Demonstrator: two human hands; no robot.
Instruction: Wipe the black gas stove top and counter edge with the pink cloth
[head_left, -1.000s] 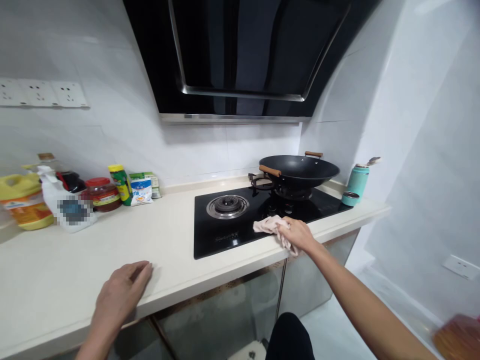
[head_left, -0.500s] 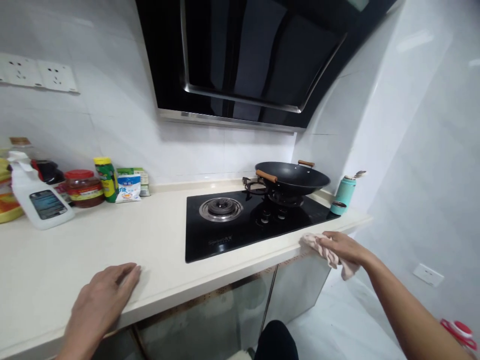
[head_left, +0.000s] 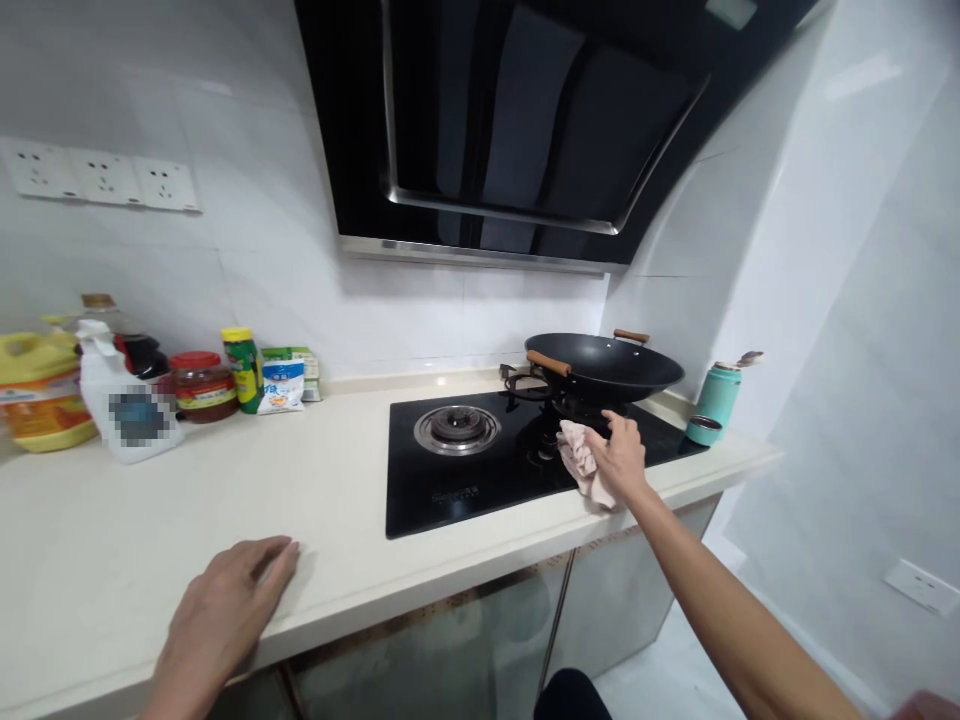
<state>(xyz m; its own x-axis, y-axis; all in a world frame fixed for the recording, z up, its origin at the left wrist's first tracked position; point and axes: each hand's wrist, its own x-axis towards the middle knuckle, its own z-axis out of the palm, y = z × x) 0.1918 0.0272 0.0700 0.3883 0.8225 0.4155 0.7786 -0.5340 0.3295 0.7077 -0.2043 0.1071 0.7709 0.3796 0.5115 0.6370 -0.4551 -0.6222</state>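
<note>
A pale pink cloth is bunched in my right hand, over the front part of the black gas stove near its knobs. One end of the cloth hangs toward the counter edge. My left hand rests on the cream countertop to the left of the stove, fingers extended and nothing held. Behind my right hand, a black wok with wooden handles sits on the right burner. The left burner is bare.
Against the wall at left stand a yellow jug, a white spray bottle, a red-lidded jar, a green canister and small packets. A teal bottle stands right of the stove. A black range hood hangs above.
My right hand has moved with the cloth from the counter's front edge up and left onto the stove. My left hand stays on the counter. The view has shifted slightly.
</note>
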